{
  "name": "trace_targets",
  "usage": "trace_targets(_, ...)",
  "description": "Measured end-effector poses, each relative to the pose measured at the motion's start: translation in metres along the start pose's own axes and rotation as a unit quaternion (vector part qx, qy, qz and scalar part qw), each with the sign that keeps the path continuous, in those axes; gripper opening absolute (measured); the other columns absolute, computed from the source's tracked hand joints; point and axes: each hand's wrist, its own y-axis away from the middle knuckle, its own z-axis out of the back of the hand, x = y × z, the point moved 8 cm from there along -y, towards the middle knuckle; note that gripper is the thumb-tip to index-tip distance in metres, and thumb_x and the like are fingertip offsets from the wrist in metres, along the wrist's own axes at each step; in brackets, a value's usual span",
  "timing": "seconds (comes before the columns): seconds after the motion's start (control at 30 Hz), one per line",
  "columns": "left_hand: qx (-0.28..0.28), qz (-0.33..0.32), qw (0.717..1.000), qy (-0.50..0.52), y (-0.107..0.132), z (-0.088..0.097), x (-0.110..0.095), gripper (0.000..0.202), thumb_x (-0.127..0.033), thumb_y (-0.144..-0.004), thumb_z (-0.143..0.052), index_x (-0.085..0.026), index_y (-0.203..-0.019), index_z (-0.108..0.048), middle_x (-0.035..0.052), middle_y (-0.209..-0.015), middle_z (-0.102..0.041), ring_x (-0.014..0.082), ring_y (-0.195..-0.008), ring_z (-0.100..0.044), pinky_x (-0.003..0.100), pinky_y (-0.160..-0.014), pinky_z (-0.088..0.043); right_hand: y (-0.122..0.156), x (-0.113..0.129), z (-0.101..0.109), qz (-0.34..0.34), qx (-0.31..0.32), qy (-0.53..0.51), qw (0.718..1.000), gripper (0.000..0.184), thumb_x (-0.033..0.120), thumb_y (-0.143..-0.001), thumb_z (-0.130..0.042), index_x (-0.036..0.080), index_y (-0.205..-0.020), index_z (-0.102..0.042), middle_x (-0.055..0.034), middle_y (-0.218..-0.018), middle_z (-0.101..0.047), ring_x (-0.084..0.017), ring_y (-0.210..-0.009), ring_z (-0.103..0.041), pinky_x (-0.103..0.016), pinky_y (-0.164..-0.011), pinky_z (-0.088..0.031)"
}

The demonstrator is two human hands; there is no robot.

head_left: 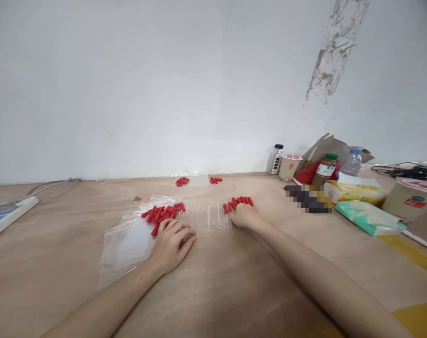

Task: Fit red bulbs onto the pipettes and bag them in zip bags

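Thin clear tubes point(197, 221) lie side by side in a row on the table. At their left end rests my left hand point(173, 244), fingers loosely bent and apart, with its fingertips near a heap of red rubber bulbs point(160, 213). Under that heap and beside my left hand are clear zip bags point(127, 244). My right hand point(244, 217) is curled at the right end of the row, just below a line of red-bulbed droppers point(239, 201). Its fingertips are mostly hidden, so what they grip cannot be made out.
Near the wall lies a clear bag point(198, 180) with red bulbs at both ends. To the right stand a paper cup point(290, 167), a green-capped bottle point(325, 170), a tissue pack point(368, 217) and a larger tub point(412, 199). A power strip point(12, 216) lies at the far left.
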Motion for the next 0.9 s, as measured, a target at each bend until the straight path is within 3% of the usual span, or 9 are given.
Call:
trace_targets(0.2, -0.053, 0.039, 0.997, -0.041, 0.002, 0.006, 0.007, 0.010, -0.028, -0.080, -0.053, -0.023, -0.084, -0.061, 0.0038, -0.089, -0.062, 0.0223, -0.088, -0.051, 0.040, -0.082, -0.031, 0.010, -0.013, 0.013, 0.016, -0.001, -0.008, 1.000, 0.026, 0.029, -0.076, -0.040, 0.017, -0.059, -0.056, -0.0093, -0.067, -0.062, -0.021, -0.068, -0.057, -0.029, -0.058, -0.036)
trace_targets(0.33, -0.053, 0.064, 0.994, -0.067, 0.002, 0.006, 0.012, 0.010, -0.029, -0.079, -0.053, -0.023, -0.083, -0.060, 0.0036, -0.090, -0.061, 0.0232, -0.089, -0.051, 0.042, -0.081, -0.029, 0.022, -0.012, 0.005, 0.099, 0.013, -0.056, 0.993, 0.029, 0.026, -0.074, -0.040, 0.019, -0.047, -0.040, -0.0006, -0.049, -0.048, -0.013, -0.049, -0.046, -0.024, -0.047, -0.027)
trace_targets(0.4, -0.058, 0.088, 0.991, -0.088, -0.001, 0.009, 0.020, 0.010, -0.029, -0.079, -0.052, -0.023, -0.083, -0.060, 0.0039, -0.090, -0.061, 0.0235, -0.087, -0.051, 0.043, -0.080, -0.028, 0.029, -0.013, 0.000, 0.126, 0.001, -0.078, 0.989, 0.026, 0.023, -0.073, -0.040, 0.019, -0.048, -0.037, 0.0016, -0.048, -0.045, -0.011, -0.048, -0.043, -0.023, -0.047, -0.025)
trace_targets(0.57, -0.061, 0.149, 0.973, -0.165, -0.014, 0.023, 0.054, 0.015, -0.034, -0.077, -0.053, -0.024, -0.085, -0.060, 0.0059, -0.089, -0.059, 0.0260, -0.088, -0.049, 0.042, -0.075, -0.030, 0.042, -0.017, -0.004, 0.148, -0.041, -0.109, 0.982, 0.015, 0.022, -0.075, -0.042, 0.018, -0.060, -0.043, 0.0007, -0.059, -0.053, -0.011, -0.056, -0.046, -0.022, -0.050, -0.027)
trace_targets(0.63, -0.041, 0.158, 0.969, -0.187, -0.021, 0.024, 0.066, 0.020, -0.035, -0.077, -0.052, -0.025, -0.090, -0.061, 0.0073, -0.095, -0.058, 0.0274, -0.093, -0.048, 0.044, -0.077, -0.029, 0.045, -0.016, -0.003, 0.164, -0.049, -0.120, 0.978, 0.013, 0.021, -0.077, -0.041, 0.018, -0.065, -0.044, -0.0002, -0.062, -0.055, -0.012, -0.057, -0.047, -0.022, -0.052, -0.029)
trace_targets(0.7, 0.016, 0.168, 0.966, -0.194, -0.030, 0.018, 0.076, 0.023, -0.036, -0.078, -0.051, -0.025, -0.095, -0.062, 0.0086, -0.103, -0.057, 0.0289, -0.099, -0.046, 0.048, -0.082, -0.027, 0.048, -0.015, -0.001, 0.183, -0.061, -0.140, 0.971, 0.011, 0.022, -0.079, -0.040, 0.018, -0.070, -0.044, -0.0010, -0.065, -0.055, -0.012, -0.059, -0.048, -0.023, -0.054, -0.031)
trace_targets(0.77, 0.078, 0.181, 0.962, -0.190, -0.039, 0.008, 0.085, 0.022, -0.036, -0.079, -0.049, -0.025, -0.093, -0.064, 0.0084, -0.106, -0.056, 0.0296, -0.103, -0.045, 0.052, -0.085, -0.025, 0.050, -0.014, 0.002, 0.201, -0.070, -0.167, 0.963, 0.010, 0.022, -0.082, -0.039, 0.018, -0.075, -0.044, -0.0018, -0.068, -0.056, -0.013, -0.060, -0.049, -0.024, -0.056, -0.035)
trace_targets(0.9, 0.150, 0.201, 0.951, -0.181, -0.063, -0.007, 0.097, 0.019, -0.028, -0.083, -0.048, -0.026, -0.084, -0.067, 0.0052, -0.105, -0.058, 0.0275, -0.105, -0.047, 0.053, -0.089, -0.026, 0.053, -0.010, 0.005, 0.242, -0.084, -0.211, 0.943, 0.013, 0.019, -0.084, -0.036, 0.018, -0.087, -0.048, -0.0044, -0.076, -0.060, -0.015, -0.069, -0.054, -0.027, -0.063, -0.041)
